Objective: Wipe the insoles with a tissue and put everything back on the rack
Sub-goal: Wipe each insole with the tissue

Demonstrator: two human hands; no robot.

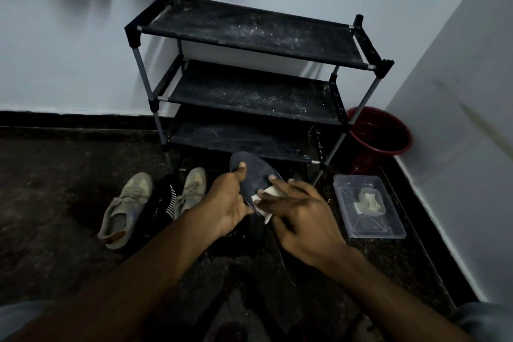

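Note:
A dark blue insole (254, 172) is held above the floor in front of the black three-shelf rack (249, 36). My left hand (229, 200) grips the insole from the left, thumb on its top face. Over its lower part, my right hand (299, 216) pinches a white tissue (270, 192) against the insole. Two beige sneakers (125, 208) (191, 189) lie on the floor at left with a striped dark sock (166, 200) between them. A dark shoe (255, 233) lies under my hands, mostly hidden.
A clear plastic box (367, 204) holding crumpled tissue sits on the floor at right. Behind it a red bucket (380, 133) stands in the corner beside the rack. White walls close the back and right. The rack's shelves are dusty.

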